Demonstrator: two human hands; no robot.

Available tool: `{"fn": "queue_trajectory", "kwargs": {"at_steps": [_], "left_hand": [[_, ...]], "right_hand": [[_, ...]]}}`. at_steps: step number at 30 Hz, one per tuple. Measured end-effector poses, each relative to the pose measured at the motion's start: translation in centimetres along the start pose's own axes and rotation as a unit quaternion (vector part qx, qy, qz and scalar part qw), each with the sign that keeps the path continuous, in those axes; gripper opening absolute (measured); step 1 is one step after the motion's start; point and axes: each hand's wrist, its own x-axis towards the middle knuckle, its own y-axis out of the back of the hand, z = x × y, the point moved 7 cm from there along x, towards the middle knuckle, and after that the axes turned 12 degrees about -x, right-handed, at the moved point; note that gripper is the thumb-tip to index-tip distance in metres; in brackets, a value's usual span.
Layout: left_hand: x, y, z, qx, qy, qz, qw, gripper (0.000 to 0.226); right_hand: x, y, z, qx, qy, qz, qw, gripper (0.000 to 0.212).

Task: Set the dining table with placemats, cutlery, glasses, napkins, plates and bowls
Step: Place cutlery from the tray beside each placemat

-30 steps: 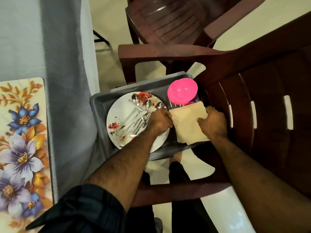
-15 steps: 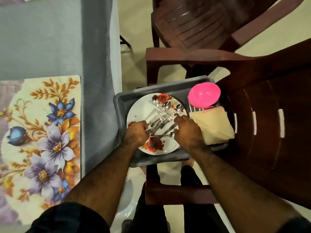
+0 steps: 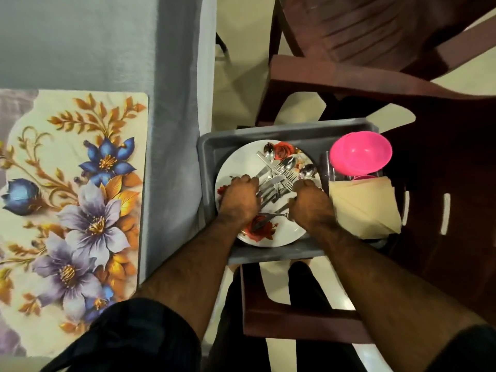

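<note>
1. Cutlery is lying heaped on the flowered plate, and the plate is sitting inside the grey tub; you are working in that tub, on the chair seat.
2. Your left hand is curling down at the plate's left side; your right hand is curling at its right side. Fingertips are hidden under the knuckles, so I cannot tell whether they are pinching cutlery or gripping the plate's rim.
3. Step in hand, as I judge it: you are taking up the plate or the cutlery.
4. Placemat is lying on the table, left of the tub, bare.
5. Pink bowls and folded napkins are waiting at the tub's right end.
6. Next move calls for a level lift and a carry leftward to the placemat, or the loose cutlery is likely sliding.
</note>
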Motion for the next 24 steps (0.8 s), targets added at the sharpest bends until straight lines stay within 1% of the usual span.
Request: {"fn": "queue_trajectory", "kwargs": {"at_steps": [2, 4, 7, 10, 12, 14, 15, 17, 19, 21, 24], "left_hand": [[0.9, -0.5, 0.5, 0.02, 0.005, -0.002, 1.0, 0.042], [1.5, -0.8, 0.6, 0.015, 0.024, -0.004, 1.0, 0.039], [2.0, -0.7, 0.5, 0.008, 0.046, -0.016, 0.999, 0.029], [2.1, -0.2, 0.4, 0.015, 0.045, -0.025, 0.999, 0.024], [2.0, 0.2, 0.0, 0.001, 0.056, -0.033, 0.998, 0.023], [2.0, 0.6, -0.6, -0.039, 0.083, -0.025, 0.996, 0.021], [2.0, 0.8, -1.0, -0.064, 0.093, -0.016, 0.994, 0.02], [1.8, 1.4, -1.7, -0.122, 0.111, 0.018, 0.986, 0.017], [1.4, 2.1, -2.5, -0.178, 0.139, 0.057, 0.972, 0.02], [1.1, 2.3, -3.3, -0.225, 0.172, 0.074, 0.956, 0.021], [1.1, 2.4, -3.9, -0.259, 0.208, 0.08, 0.94, 0.024]], "right_hand": [[0.1, 0.0, 0.3, 0.004, -0.002, 0.0, 1.0, 0.047], [0.2, -0.2, 0.6, 0.011, -0.007, 0.004, 1.0, 0.046], [0.4, -0.7, 0.4, 0.013, -0.009, -0.002, 1.0, 0.047], [0.9, -0.6, -0.1, 0.009, -0.025, 0.005, 1.0, 0.049], [1.5, -0.1, -0.4, 0.008, -0.048, 0.015, 0.999, 0.057], [2.3, 0.1, -0.4, 0.009, -0.079, 0.014, 0.997, 0.067], [2.7, 0.1, -0.4, 0.009, -0.089, 0.014, 0.996, 0.068], [3.5, -0.1, -0.7, 0.011, -0.092, 0.025, 0.995, 0.057], [4.1, -0.7, -0.9, 0.014, -0.094, 0.02, 0.995, 0.036], [4.3, -0.7, -0.9, 0.038, -0.105, 0.01, 0.994, 0.021], [3.3, 0.4, -0.4, 0.111, -0.118, 0.013, 0.987, 0.013]]}}
